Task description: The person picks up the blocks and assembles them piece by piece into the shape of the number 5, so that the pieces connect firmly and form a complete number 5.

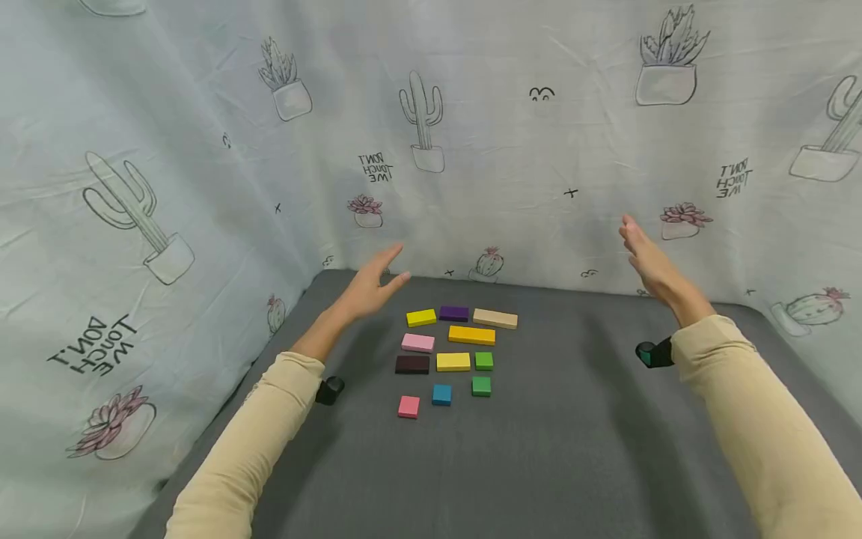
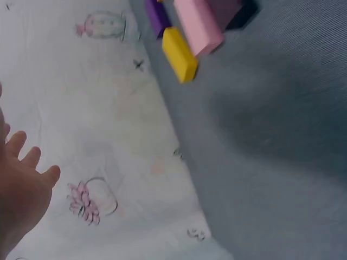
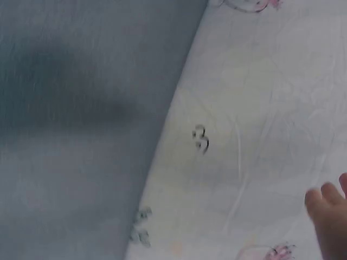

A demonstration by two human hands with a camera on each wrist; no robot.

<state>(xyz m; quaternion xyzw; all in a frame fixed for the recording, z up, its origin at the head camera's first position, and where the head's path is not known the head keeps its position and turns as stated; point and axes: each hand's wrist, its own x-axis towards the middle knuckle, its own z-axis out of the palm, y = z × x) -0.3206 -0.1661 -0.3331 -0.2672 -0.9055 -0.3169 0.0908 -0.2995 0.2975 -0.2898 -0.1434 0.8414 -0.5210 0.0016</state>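
Several flat coloured blocks lie in loose rows on the grey table (image 1: 572,449): a yellow block (image 1: 421,317), a purple block (image 1: 454,313), a tan long block (image 1: 494,318), an orange-yellow long block (image 1: 471,335), a pink block (image 1: 418,343) and a dark brown block (image 1: 412,364), with smaller green, blue and pink squares in front. My left hand (image 1: 373,288) hovers open above the table, just left of the yellow block, holding nothing. My right hand (image 1: 646,258) is raised open, well to the right of the blocks. In the left wrist view the yellow block (image 2: 180,54) and pink block (image 2: 198,24) show.
A pale cloth printed with cacti (image 1: 431,135) hangs as a backdrop behind and on both sides of the table. The table's far edge meets the cloth just behind the blocks. Black wrist cameras sit on both sleeves.
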